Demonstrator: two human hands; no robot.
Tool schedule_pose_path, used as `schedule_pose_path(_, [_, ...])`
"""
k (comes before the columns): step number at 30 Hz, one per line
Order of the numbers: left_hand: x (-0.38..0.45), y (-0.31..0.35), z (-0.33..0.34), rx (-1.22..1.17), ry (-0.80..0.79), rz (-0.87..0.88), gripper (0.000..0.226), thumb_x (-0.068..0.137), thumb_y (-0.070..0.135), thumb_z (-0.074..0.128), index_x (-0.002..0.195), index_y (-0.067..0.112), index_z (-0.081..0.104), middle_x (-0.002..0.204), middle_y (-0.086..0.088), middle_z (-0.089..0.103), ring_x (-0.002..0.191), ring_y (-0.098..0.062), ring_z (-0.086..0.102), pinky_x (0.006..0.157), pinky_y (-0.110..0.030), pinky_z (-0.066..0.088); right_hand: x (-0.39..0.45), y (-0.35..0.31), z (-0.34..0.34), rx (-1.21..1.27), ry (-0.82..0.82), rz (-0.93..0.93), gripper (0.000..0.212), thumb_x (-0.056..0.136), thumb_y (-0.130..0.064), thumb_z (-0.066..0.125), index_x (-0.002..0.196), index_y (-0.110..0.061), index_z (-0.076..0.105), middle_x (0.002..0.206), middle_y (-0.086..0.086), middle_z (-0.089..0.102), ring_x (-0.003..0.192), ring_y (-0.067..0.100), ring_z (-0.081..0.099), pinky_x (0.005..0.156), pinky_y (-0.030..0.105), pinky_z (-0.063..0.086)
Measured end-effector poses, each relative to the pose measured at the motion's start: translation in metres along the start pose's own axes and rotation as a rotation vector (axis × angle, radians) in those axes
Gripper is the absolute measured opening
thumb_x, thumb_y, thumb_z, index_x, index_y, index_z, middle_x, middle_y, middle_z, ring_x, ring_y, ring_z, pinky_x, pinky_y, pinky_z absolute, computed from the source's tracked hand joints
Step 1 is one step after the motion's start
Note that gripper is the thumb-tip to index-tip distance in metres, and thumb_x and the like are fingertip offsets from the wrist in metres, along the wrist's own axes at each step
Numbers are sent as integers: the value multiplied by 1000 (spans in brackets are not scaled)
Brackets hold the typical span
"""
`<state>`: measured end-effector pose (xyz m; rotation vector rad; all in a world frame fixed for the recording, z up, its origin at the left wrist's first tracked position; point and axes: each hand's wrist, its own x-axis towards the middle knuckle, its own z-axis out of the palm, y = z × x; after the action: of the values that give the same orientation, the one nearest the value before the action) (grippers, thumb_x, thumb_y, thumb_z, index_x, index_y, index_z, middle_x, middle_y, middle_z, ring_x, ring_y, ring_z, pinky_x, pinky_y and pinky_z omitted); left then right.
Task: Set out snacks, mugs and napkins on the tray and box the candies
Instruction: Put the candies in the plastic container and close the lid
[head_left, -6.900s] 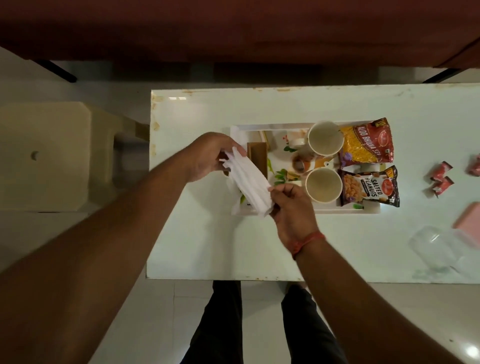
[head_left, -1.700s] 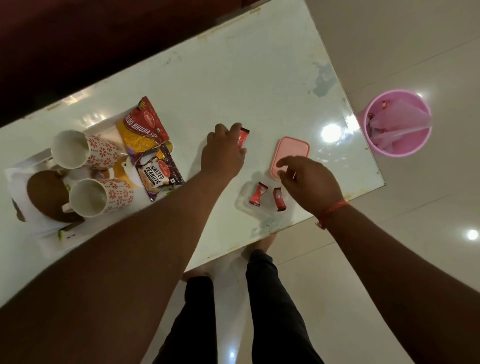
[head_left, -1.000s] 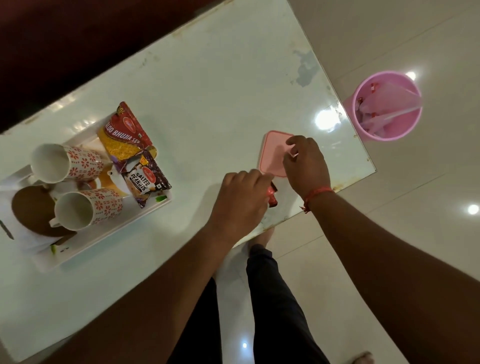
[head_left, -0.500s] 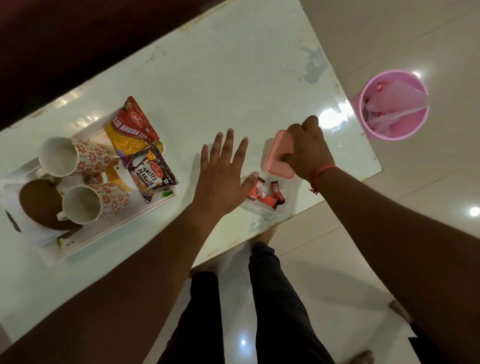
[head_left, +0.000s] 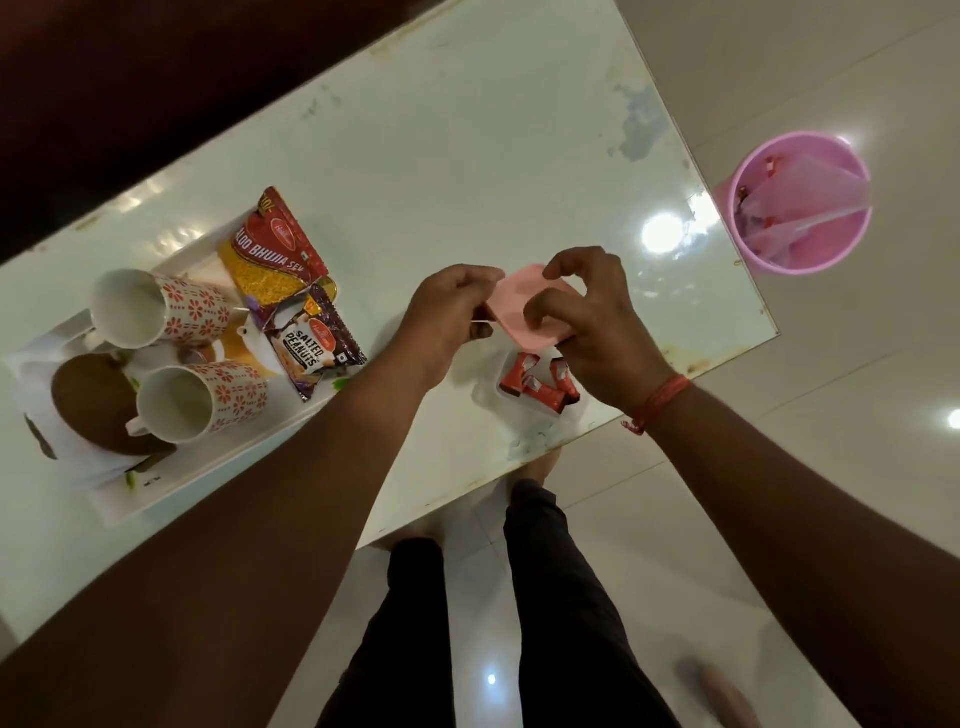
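1. Candies: red-wrapped pieces sit piled in the clear box near the front edge of the worktop, just below both hands.
2. Left hand: fingers curled tight, pinching the left edge of the pink lid.
3. Right hand: thumb and fingers closed on the lid's right side, partly covering it. Red thread band on that wrist.
4. Lid is held off the worktop, tilted, above and a bit behind the box. Not seated yet. Box is open.
5. Step in hand, my read: close the box. To do it well: level the lid first, line its corners up with the box rim, lower straight down, then press along the edges, not the middle.
6. Check that no wrapper end sticks over the rim before pressing. One candy lies close to the right wall, so it could get trapped under the lid.
7. Box looks light and sits close to the worktop edge. Press straight down, not outward, or it may slide off.
8. Tray at the left already carries two patterned mugs, the bhujia packet, the salted peanuts packet and white napkins. That part looks done.
9. Pink bin stands on the floor past the worktop's right corner. Not involved.
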<state>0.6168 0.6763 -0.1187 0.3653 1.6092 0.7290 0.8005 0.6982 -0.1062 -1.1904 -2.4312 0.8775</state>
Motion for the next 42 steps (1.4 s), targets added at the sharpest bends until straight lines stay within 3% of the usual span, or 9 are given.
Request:
schedule_pose_path(3, [-5, -8, -1, -89, 88, -3, 13, 94, 3, 55, 95, 14, 62, 92, -6, 66, 75, -17, 60, 60, -24, 53, -9, -3, 2, 88, 6, 156, 36, 75, 15, 65, 96, -14, 68, 128, 20, 47, 123, 37, 45, 90, 33, 46])
schedule_pose_path(8, [-31, -31, 13, -87, 262, 78, 13, 93, 8, 61, 91, 21, 59, 101, -4, 66, 81, -10, 67, 66, -20, 55, -34, -21, 6, 530, 207, 610, 39, 85, 15, 49, 113, -10, 59, 123, 9, 54, 114, 14, 56, 92, 24, 53])
schedule_pose_path(12, [-56, -50, 29, 178, 351, 234, 14, 94, 15, 60, 91, 28, 55, 94, 11, 65, 85, 2, 64, 73, -13, 51, -66, -42, 14, 743, 301, 882, 43, 96, 2, 45, 134, -15, 55, 132, -3, 59, 117, -7, 54, 84, 3, 44])
schedule_pose_path(15, [-67, -64, 38, 416, 396, 339, 7, 95, 18, 59, 98, 23, 57, 98, 8, 63, 95, -10, 58, 77, -19, 46, -80, -53, 23, 841, 375, 1010, 42, 103, -13, 43, 143, -22, 51, 143, -11, 52, 119, -18, 47, 87, -3, 38])
schedule_pose_path(17, [-70, -71, 43, 539, 434, 385, 7, 95, 15, 60, 101, 18, 59, 98, 6, 61, 98, -14, 52, 76, -19, 42, -83, -58, 30, 843, 390, 1045, 43, 105, -19, 41, 147, -26, 45, 151, -11, 45, 128, -9, 42, 96, 1, 36])
schedule_pose_path(22, [-70, -78, 50, 709, 426, 385, 12, 92, 8, 59, 103, 11, 63, 109, -7, 55, 106, -24, 48, 83, -30, 47, -74, -59, 45, 750, 309, 1032, 52, 104, -17, 36, 154, -27, 27, 161, -8, 27, 149, 11, 24, 122, 40, 27])
schedule_pose_path(27, [-69, -76, 57, 621, 420, 355, 25, 93, -1, 57, 115, 10, 61, 120, -6, 51, 110, -21, 55, 85, -16, 42, -67, -52, 56, 563, 257, 977, 61, 100, -2, 33, 157, -20, 20, 163, -4, 22, 150, 12, 19, 123, 36, 23])
schedule_pose_path(36, [-53, -70, 47, 639, 403, 356, 29, 94, 5, 58, 120, 17, 61, 111, -2, 59, 101, -22, 60, 82, -39, 55, -75, -29, 60, 445, 341, 1031, 45, 101, -8, 46, 144, -20, 48, 145, -1, 52, 130, 12, 48, 105, 17, 34])
schedule_pose_path(42, [-45, -67, 46, 644, 396, 366, 22, 94, 8, 59, 114, 16, 65, 110, -2, 60, 98, -18, 63, 74, -20, 48, -76, -21, 65, 451, 396, 1065, 37, 102, -14, 47, 137, -24, 57, 135, -6, 60, 110, -2, 48, 89, 0, 33])
